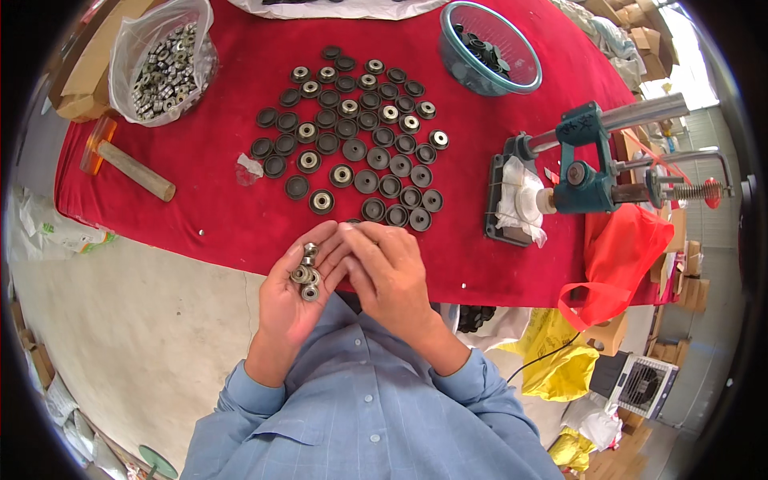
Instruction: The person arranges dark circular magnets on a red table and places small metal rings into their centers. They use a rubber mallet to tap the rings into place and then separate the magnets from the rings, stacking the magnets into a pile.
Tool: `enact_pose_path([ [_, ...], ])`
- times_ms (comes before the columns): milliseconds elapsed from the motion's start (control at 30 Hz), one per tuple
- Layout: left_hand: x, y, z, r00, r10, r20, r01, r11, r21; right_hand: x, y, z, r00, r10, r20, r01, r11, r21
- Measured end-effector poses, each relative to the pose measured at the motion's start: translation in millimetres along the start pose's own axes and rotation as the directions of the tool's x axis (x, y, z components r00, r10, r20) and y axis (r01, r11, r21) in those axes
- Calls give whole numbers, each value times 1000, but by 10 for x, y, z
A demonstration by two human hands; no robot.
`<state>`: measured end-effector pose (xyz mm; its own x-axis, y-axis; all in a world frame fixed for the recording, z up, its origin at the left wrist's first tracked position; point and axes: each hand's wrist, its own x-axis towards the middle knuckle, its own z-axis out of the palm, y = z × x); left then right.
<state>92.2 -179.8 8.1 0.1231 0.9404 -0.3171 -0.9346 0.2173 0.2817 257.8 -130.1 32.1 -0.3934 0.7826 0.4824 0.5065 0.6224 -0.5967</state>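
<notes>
A blue shirt (344, 400) lies closest, below the person's hands. The left hand (286, 298) is cupped palm up, fingers loosely open, small metal bearings (307, 276) resting in it. The right hand (398, 276), fingers bent, meets the left fingers; whether it grips anything cannot be told. Black round caps (366, 182) lie beyond on red cloth (224, 216).

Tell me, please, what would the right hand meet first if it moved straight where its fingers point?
Most likely the left hand, cupped just ahead of the right hand; depth is unclear.
</notes>
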Motion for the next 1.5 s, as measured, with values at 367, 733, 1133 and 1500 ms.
enact_pose_path([
  [367, -48, -124, 13, 988, -147, -41, 148, 989, 12, 55, 43, -108, 979, -110, 171, 94, 990, 101],
  [733, 65, 110, -105, 993, -116, -34, 113, 990, -84, 852, 731, 44, 993, -56, -103, 39, 987, -156],
  [1133, 88, 88, -112, 995, -99, -9, 98, 991, -87, 888, 835, 262, 972, -189, 142, 231, 884, -407],
  [1500, 99, 58, -119, 997, -79, -19, 79, 997, -13, 752, 639, 273, 969, -178, 169, 244, 775, -583],
])
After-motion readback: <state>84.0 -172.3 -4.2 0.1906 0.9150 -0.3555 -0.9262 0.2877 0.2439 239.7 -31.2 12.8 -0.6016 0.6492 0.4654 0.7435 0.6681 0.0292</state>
